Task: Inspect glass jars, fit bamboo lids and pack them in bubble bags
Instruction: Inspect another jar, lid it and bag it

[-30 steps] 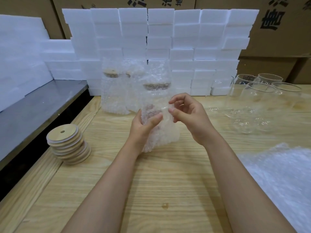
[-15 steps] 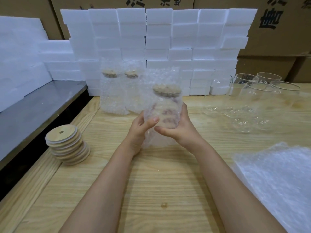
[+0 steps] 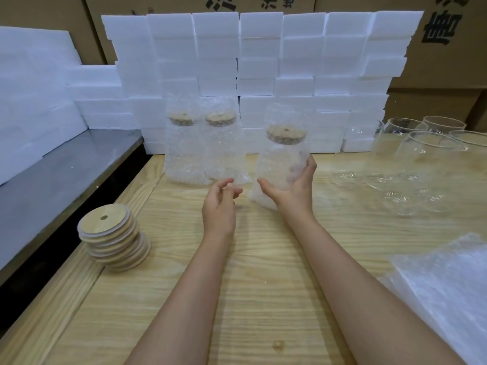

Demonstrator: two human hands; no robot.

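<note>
Pale wood surface (image 3: 263, 285), with a wall of white foam blocks (image 3: 261, 48) across the back at 12 o'clock and printed cardboard boxes (image 3: 448, 61) behind it. Grey metal shelf (image 3: 52, 180) runs along 9 o'clock, more foam stacked on it. Right hand (image 3: 292, 188) grips the bagged jar (image 3: 284, 159) low on its body, just past centre toward 12 o'clock: thumb on the left side, fingers (image 3: 311, 167) wrapped round the right side through the bubble bag. Jar is roughly upright, bamboo lid (image 3: 286, 134) fitted and visible through the bag, spare bag standing above it. Can't tell if the bag's bottom touches the surface. Left hand (image 3: 220, 206) sits just left of that jar, clear of it, loosely curled, holding nothing. Two packed jars (image 3: 184, 151) stand side by side, touching, at 11 o'clock against the foam, both lidded inside their bags. Stack of spare lids (image 3: 113, 241) at 8 o'clock near the surface edge, top one showing a small hole. Cluster of bare glass jars (image 3: 421, 159) at 2 o'clock, no lids on. Pile of flat bubble bags (image 3: 448, 285) at 4 o'clock, well apart from the hands.
</note>
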